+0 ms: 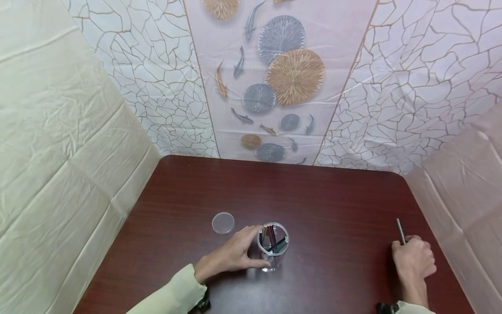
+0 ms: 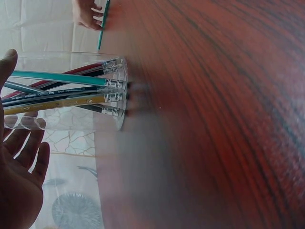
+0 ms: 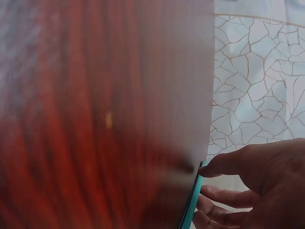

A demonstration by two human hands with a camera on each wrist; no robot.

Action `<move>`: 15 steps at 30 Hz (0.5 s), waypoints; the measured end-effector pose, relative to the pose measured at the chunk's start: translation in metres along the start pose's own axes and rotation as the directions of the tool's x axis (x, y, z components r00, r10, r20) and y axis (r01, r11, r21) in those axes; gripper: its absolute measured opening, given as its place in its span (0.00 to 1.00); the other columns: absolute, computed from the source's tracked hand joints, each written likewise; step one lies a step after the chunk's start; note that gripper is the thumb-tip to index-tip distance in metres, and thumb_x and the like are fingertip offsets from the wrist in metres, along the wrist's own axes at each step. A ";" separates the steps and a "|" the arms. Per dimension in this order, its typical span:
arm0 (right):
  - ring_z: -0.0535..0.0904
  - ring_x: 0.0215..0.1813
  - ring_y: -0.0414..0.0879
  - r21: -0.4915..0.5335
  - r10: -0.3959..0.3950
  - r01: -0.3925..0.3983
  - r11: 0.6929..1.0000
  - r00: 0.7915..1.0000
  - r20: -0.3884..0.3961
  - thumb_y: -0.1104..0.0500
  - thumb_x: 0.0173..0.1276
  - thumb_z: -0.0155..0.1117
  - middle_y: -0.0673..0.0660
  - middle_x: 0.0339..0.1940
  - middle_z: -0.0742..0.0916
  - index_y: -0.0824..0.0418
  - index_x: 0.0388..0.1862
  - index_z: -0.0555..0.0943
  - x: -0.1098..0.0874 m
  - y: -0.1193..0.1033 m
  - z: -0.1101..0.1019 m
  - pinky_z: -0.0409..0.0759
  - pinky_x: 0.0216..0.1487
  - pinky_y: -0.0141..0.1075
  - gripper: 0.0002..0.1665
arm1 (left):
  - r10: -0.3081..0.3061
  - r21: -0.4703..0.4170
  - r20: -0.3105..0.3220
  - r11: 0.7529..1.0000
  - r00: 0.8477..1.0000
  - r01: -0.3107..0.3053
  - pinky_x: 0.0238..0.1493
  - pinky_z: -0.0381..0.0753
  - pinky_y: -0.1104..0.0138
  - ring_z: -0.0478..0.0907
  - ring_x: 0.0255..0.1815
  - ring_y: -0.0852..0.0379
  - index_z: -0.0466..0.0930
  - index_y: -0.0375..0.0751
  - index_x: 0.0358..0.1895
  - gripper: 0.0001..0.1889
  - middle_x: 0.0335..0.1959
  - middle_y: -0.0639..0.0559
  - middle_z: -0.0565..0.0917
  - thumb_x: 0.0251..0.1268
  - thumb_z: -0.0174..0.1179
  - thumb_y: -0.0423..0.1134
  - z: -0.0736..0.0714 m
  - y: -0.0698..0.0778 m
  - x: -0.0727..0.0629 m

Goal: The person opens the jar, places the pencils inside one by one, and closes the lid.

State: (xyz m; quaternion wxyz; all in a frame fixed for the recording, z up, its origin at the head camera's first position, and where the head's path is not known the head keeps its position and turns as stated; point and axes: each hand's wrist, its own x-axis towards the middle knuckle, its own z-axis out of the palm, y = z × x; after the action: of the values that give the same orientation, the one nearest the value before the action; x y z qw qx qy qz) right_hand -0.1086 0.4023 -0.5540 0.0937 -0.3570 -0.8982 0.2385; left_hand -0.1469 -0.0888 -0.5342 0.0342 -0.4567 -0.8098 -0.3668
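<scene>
A clear plastic jar (image 1: 273,257) stands upright on the table left of the right hand, holding several pencils (image 2: 66,93) with metal-and-eraser ends down. My left hand (image 1: 235,253) grips the jar from its left side, thumb in front and fingers behind. Far to the right, my right hand (image 1: 415,259) pinches a teal pencil (image 3: 192,202) between thumb and fingers, low over the table. In the head view that pencil's upper end points away from me; the hand hides the rest.
A round clear lid (image 1: 223,223) lies flat on the dark red wooden table (image 1: 333,209), behind and left of the jar. Patterned cloth (image 1: 251,131) hangs along the far edge. Plain cream cloth walls (image 1: 70,174) flank both sides.
</scene>
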 end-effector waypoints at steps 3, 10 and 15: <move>0.73 0.52 0.87 -0.006 0.004 -0.003 1.000 1.000 0.015 0.57 0.67 0.58 0.86 0.51 0.77 0.74 0.56 0.77 0.002 0.004 0.000 0.71 0.42 0.74 0.25 | 0.001 -0.002 0.000 1.000 1.000 -0.001 0.68 0.76 0.57 0.78 0.65 0.58 0.67 0.43 0.76 0.47 0.64 0.52 0.83 0.57 0.80 0.55 0.000 0.000 0.000; 0.75 0.50 0.85 -0.016 -0.001 0.001 1.000 1.000 0.029 0.58 0.67 0.56 0.85 0.53 0.79 0.73 0.54 0.79 0.005 0.005 -0.001 0.71 0.40 0.71 0.23 | 0.001 0.003 -0.003 1.000 1.000 -0.001 0.69 0.76 0.56 0.78 0.66 0.57 0.67 0.42 0.76 0.47 0.65 0.50 0.82 0.56 0.81 0.55 0.000 0.000 0.000; 0.77 0.49 0.84 -0.030 -0.006 0.008 1.000 0.998 0.055 0.57 0.67 0.57 0.84 0.51 0.81 0.73 0.51 0.80 0.011 0.008 -0.002 0.72 0.37 0.68 0.21 | -0.031 -0.012 0.019 0.999 0.999 0.031 0.70 0.75 0.56 0.77 0.67 0.58 0.67 0.42 0.76 0.47 0.65 0.51 0.82 0.56 0.81 0.54 0.000 0.001 -0.001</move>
State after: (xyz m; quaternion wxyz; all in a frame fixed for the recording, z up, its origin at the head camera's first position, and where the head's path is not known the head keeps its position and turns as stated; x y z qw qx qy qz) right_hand -0.1111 0.4152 -0.5562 0.0645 -0.3485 -0.9052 0.2345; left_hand -0.1461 -0.0891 -0.5343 0.0182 -0.4477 -0.8147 -0.3681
